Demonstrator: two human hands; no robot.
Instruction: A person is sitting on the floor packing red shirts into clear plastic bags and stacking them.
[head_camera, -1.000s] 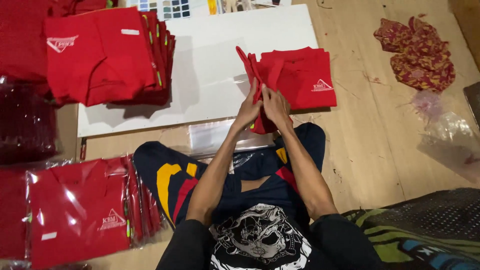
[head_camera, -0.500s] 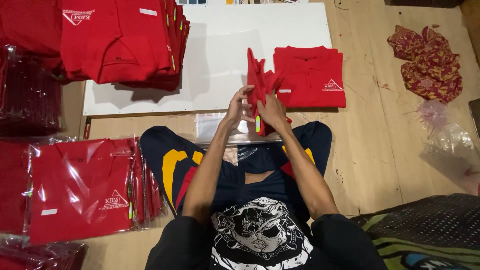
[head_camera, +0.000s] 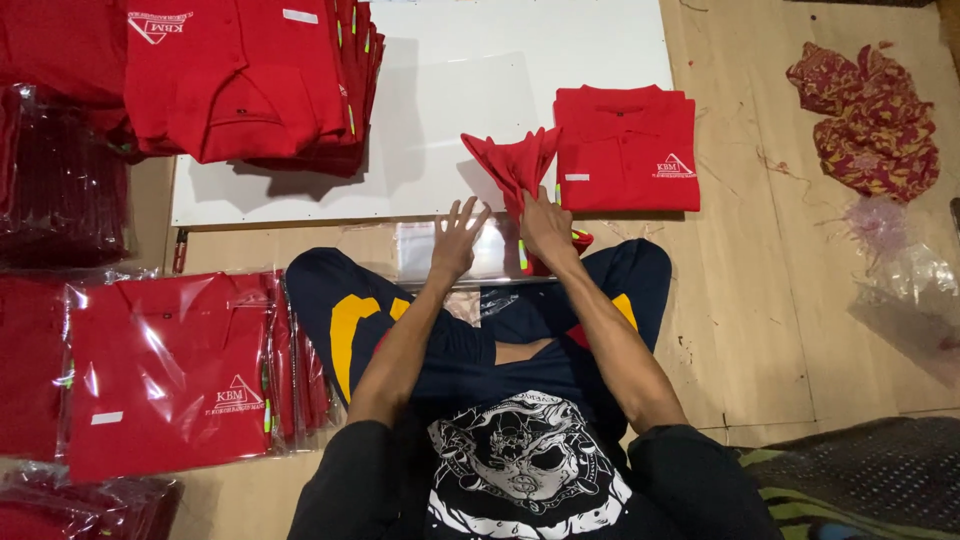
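- The right hand (head_camera: 548, 228) is closed on a bunched red shirt (head_camera: 518, 170), gripping it low down so the cloth fans upward over the front edge of the white board (head_camera: 450, 110).
- The left hand (head_camera: 457, 240) is open, fingers spread, just beside the right hand and not gripping anything; it hovers over a clear plastic bag (head_camera: 425, 255) that lies flat on the floor in front of the person's crossed legs.
- The lower end of the held shirt hangs past the right hand toward the person's knee.
- Just to the right of the held shirt, a folded red shirt (head_camera: 625, 150) with a small white chest mark lies flat on the board's right end.
- At the far left of the board sits a stack of folded red shirts (head_camera: 240, 80).
- On the floor to the person's left is a pile of bagged red shirts (head_camera: 170, 370) in shiny clear plastic, with darker bagged piles above it.
- Well off to the right, on the wooden floor (head_camera: 760, 300), lie a patterned red cloth (head_camera: 870, 115) and some crumpled clear plastic (head_camera: 900, 270).
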